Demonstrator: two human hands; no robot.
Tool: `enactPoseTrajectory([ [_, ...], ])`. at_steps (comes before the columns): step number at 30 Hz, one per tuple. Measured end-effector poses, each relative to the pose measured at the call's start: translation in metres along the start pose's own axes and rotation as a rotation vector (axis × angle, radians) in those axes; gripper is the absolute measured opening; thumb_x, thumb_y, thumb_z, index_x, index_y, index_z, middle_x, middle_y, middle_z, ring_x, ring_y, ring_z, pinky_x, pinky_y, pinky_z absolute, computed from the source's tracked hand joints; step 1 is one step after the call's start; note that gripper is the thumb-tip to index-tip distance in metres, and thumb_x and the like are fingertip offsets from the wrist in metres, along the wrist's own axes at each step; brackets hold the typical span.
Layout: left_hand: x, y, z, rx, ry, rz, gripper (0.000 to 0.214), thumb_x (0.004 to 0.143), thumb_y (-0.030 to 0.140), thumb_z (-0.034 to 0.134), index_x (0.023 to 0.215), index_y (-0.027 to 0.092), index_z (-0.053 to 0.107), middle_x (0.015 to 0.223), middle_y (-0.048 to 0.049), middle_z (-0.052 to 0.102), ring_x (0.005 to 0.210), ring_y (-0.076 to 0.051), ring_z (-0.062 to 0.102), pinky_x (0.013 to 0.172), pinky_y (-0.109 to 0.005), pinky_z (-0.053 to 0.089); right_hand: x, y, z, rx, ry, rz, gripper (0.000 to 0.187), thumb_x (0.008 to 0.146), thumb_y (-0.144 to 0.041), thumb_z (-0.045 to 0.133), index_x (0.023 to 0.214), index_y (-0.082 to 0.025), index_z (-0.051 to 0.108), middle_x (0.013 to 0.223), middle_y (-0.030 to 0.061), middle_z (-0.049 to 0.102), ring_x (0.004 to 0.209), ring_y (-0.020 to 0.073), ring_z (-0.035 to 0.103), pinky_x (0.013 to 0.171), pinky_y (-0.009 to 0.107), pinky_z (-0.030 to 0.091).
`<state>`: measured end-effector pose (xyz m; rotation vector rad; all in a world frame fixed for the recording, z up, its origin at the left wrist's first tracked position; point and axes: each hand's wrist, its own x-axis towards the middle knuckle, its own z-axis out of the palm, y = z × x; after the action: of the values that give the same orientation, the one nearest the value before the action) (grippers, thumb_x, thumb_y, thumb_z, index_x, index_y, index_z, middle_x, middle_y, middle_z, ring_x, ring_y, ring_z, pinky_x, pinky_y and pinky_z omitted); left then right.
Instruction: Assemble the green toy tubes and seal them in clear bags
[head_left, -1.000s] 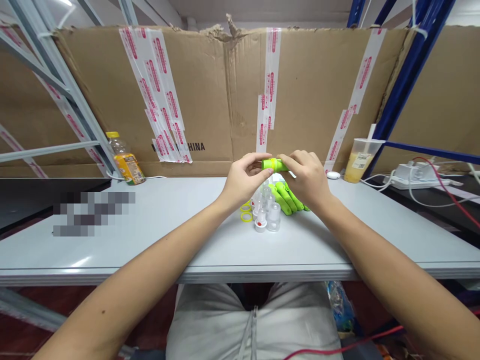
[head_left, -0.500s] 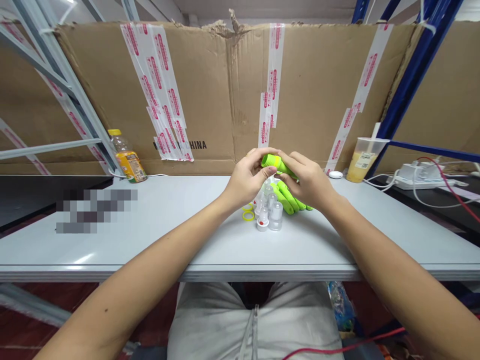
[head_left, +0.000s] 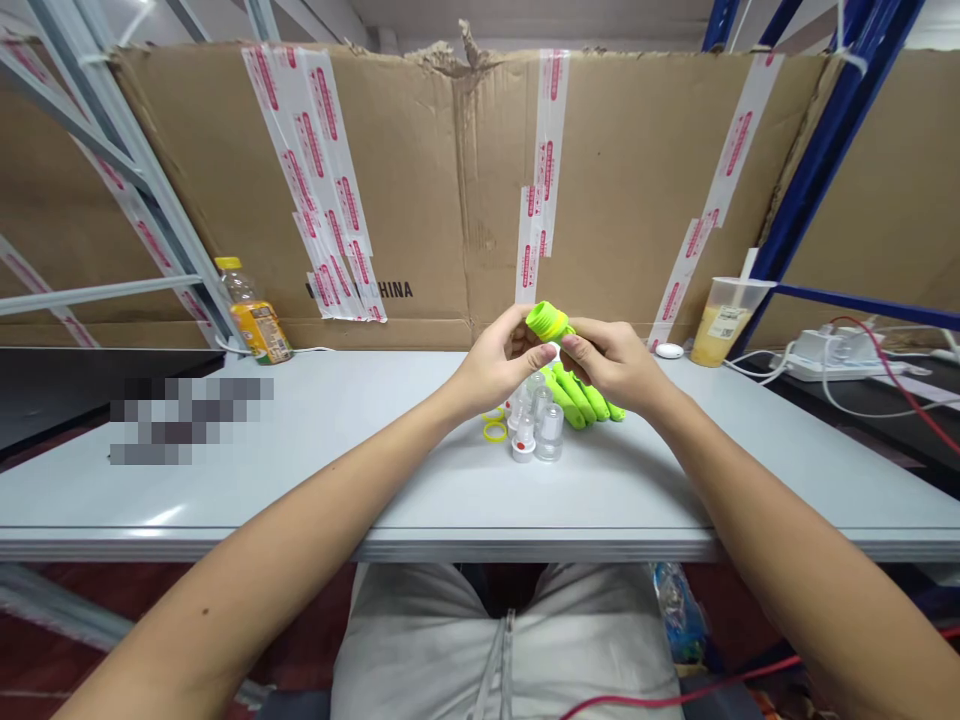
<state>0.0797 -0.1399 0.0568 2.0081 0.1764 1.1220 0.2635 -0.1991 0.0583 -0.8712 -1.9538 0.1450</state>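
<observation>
Both hands hold a bright green threaded tube (head_left: pixel 547 321), its open end tilted up to the left and a yellow ring around its neck. My left hand (head_left: pixel 501 352) has its fingers behind the tube and its thumb at the lower side. On the other side, my right hand (head_left: pixel 611 362) grips the tube's lower part, mostly hiding it. Several similar green parts (head_left: pixel 585 400) lie on the table beneath the hands. Beside them stand several clear plastic pieces (head_left: pixel 550 435), some with white bases and red spots. Two yellow rings (head_left: pixel 495 432) lie just left of these.
The grey-white table (head_left: pixel 300 470) has a metal front edge. An orange-labelled bottle (head_left: pixel 259 318) stands at the back left, a lidded drink cup (head_left: pixel 721 325) at the back right. A white oval object (head_left: pixel 669 351) and a power strip (head_left: pixel 832 365) are nearby. Taped cardboard (head_left: pixel 420 180) walls the back.
The green tube's open end has tilted upward, showing more of the threaded mouth and yellow ring. My right fingers have drawn back from over its top and now grip lower.
</observation>
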Motion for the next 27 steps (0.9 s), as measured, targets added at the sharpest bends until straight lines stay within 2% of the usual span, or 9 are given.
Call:
enactPoseTrajectory([
  [2, -0.001, 0.0, -0.001, 0.02, 0.018, 0.01, 0.055, 0.08, 0.056, 0.071, 0.119, 0.022, 0.055, 0.101, -0.0073, 0.066, 0.086, -0.017, 0.065, 0.075, -0.03, 0.052, -0.001, 0.003, 0.0, 0.049, -0.006, 0.029, 0.045, 0.098, -0.058, 0.044, 0.077, -0.02, 0.055, 0.062, 0.0007, 0.055, 0.054, 0.0134, 0.048, 0.05, 0.027, 0.035],
  [4, 0.0, 0.002, -0.003, 0.048, 0.047, 0.022, 0.053, 0.082, 0.054, 0.07, 0.123, 0.024, 0.056, 0.1, -0.0064, 0.066, 0.083, -0.016, 0.064, 0.073, -0.029, 0.051, -0.003, 0.006, 0.001, 0.107, 0.011, 0.056, 0.037, 0.098, -0.056, 0.045, 0.098, -0.021, 0.058, 0.064, -0.0003, 0.058, 0.053, 0.0135, 0.05, 0.05, 0.027, 0.037],
  [6, 0.0, 0.003, -0.004, 0.056, 0.063, 0.028, 0.048, 0.083, 0.051, 0.071, 0.12, 0.024, 0.057, 0.095, -0.0046, 0.065, 0.08, -0.014, 0.062, 0.071, -0.027, 0.051, -0.005, 0.008, 0.003, 0.15, 0.043, 0.064, 0.039, 0.097, -0.054, 0.05, 0.121, -0.024, 0.05, 0.07, -0.0012, 0.06, 0.052, 0.0132, 0.051, 0.049, 0.026, 0.039],
  [7, 0.001, 0.003, -0.004, 0.053, 0.069, 0.029, 0.046, 0.083, 0.05, 0.071, 0.117, 0.023, 0.057, 0.093, -0.0037, 0.064, 0.079, -0.013, 0.062, 0.071, -0.027, 0.051, -0.006, 0.008, 0.005, 0.164, 0.057, 0.062, 0.041, 0.096, -0.052, 0.053, 0.126, -0.025, 0.047, 0.073, -0.0013, 0.061, 0.051, 0.0127, 0.052, 0.048, 0.026, 0.04],
  [14, 0.003, -0.007, -0.005, 0.023, 0.095, -0.014, 0.048, 0.074, 0.05, 0.079, 0.104, 0.02, 0.057, 0.083, -0.0009, 0.063, 0.075, -0.013, 0.062, 0.071, -0.027, 0.051, -0.008, 0.008, 0.008, 0.332, 0.065, 0.114, 0.031, 0.093, -0.051, 0.058, 0.108, -0.025, 0.055, 0.075, -0.0011, 0.061, 0.042, 0.0107, 0.052, 0.037, 0.024, 0.037],
  [17, 0.003, -0.007, -0.005, 0.003, 0.085, 0.0, 0.052, 0.073, 0.051, 0.08, 0.109, 0.02, 0.06, 0.094, -0.0054, 0.068, 0.086, -0.017, 0.066, 0.078, -0.031, 0.053, -0.006, 0.006, 0.006, 0.503, 0.031, 0.172, 0.033, 0.091, -0.052, 0.062, 0.107, -0.024, 0.055, 0.073, -0.0008, 0.062, 0.039, 0.0128, 0.054, 0.03, 0.024, 0.032],
  [22, 0.002, -0.003, -0.005, 0.008, -0.004, 0.03, 0.062, 0.079, 0.048, 0.076, 0.135, 0.029, 0.055, 0.113, -0.0069, 0.067, 0.097, -0.019, 0.065, 0.085, -0.032, 0.052, -0.004, 0.003, -0.004, 0.791, -0.162, 0.288, 0.037, 0.09, -0.053, 0.063, 0.111, -0.024, 0.051, 0.074, -0.002, 0.065, 0.036, 0.0134, 0.055, 0.028, 0.025, 0.039],
  [24, 0.001, -0.002, -0.006, 0.028, -0.035, 0.057, 0.057, 0.082, 0.046, 0.074, 0.133, 0.029, 0.057, 0.111, -0.006, 0.067, 0.096, -0.018, 0.064, 0.086, -0.032, 0.052, -0.003, 0.003, -0.009, 0.856, -0.238, 0.342, 0.037, 0.091, -0.052, 0.062, 0.109, -0.022, 0.051, 0.074, -0.0014, 0.066, 0.033, 0.0121, 0.053, 0.027, 0.025, 0.04],
  [27, 0.001, -0.003, -0.007, 0.079, -0.03, 0.076, 0.046, 0.081, 0.045, 0.075, 0.119, 0.023, 0.063, 0.107, -0.0065, 0.066, 0.094, -0.018, 0.063, 0.085, -0.032, 0.05, -0.003, 0.005, -0.014, 0.874, -0.324, 0.391, 0.042, 0.089, -0.056, 0.062, 0.104, -0.018, 0.053, 0.071, 0.0004, 0.066, 0.032, 0.0106, 0.051, 0.026, 0.023, 0.039],
])
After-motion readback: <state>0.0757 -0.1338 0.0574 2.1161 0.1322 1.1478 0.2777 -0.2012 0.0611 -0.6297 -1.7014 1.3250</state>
